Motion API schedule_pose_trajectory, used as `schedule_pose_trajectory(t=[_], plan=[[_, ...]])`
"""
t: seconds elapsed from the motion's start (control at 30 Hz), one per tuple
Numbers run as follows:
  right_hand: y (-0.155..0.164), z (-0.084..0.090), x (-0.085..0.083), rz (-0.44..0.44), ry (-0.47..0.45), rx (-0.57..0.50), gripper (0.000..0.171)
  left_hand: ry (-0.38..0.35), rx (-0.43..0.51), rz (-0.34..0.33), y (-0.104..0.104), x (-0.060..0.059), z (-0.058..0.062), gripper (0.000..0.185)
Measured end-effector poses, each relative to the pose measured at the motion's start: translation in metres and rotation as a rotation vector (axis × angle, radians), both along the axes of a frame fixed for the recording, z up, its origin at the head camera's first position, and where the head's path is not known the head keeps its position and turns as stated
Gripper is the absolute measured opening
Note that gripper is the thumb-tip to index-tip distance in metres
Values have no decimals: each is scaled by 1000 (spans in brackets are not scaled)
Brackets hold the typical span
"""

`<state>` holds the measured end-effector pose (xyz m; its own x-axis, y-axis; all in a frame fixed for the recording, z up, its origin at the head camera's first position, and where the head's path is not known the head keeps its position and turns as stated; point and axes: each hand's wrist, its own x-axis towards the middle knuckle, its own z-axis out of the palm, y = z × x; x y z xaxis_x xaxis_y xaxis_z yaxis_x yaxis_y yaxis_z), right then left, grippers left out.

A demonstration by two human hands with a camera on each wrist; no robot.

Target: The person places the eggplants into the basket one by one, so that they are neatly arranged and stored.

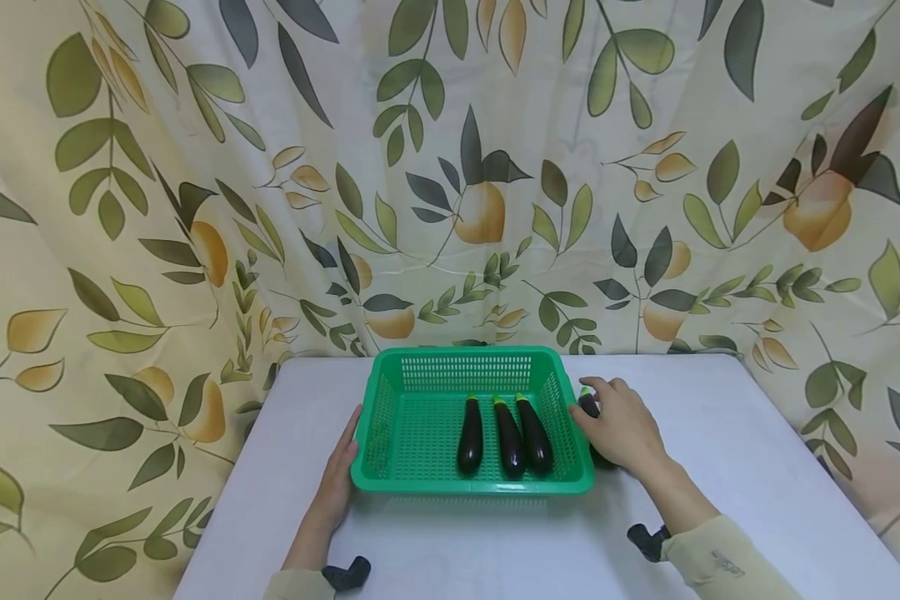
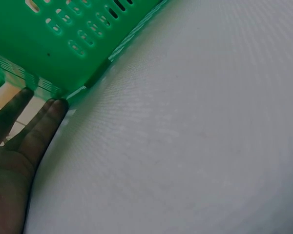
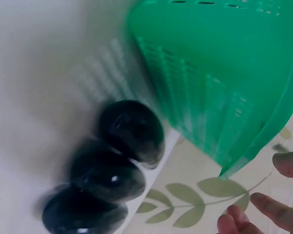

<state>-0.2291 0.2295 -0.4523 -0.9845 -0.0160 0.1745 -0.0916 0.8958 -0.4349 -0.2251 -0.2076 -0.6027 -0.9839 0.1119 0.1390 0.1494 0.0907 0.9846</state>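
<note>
A green plastic basket (image 1: 420, 417) stands in the middle of the table. Inside it, right of centre, lie three eggplants (image 1: 470, 437) with their green stems pointing away from me. My left hand (image 1: 337, 475) rests against the basket's left side, its fingers straight along the lower edge in the left wrist view. Over on the right, my right hand (image 1: 622, 425) hovers by the rim with thumb and fingers spread apart. Partly hidden under it is another eggplant (image 1: 588, 406). The right wrist view has three eggplants (image 3: 132, 131) side by side on the table outside the basket.
A white cloth covers the table (image 1: 450, 550), whose far edge runs just behind the basket. Beyond it hangs a curtain (image 1: 450, 125) printed with leaves and fruit. Black straps (image 1: 348, 575) sit at both wrists.
</note>
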Motion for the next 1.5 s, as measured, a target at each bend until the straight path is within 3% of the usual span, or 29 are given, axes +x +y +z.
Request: schedule_pose_trajectory(t=[0.5,0.87,1.5], plan=[[44,-22,-1,-49,-81,39,58,-17,11,2,1,1,3,53],[68,-41,-3,-82,-192,34,62,-3,-25,18,0,0,2,52],[83,-65,-7,-74,-274,-9,65,-21,-12,33,2,3,5,53]])
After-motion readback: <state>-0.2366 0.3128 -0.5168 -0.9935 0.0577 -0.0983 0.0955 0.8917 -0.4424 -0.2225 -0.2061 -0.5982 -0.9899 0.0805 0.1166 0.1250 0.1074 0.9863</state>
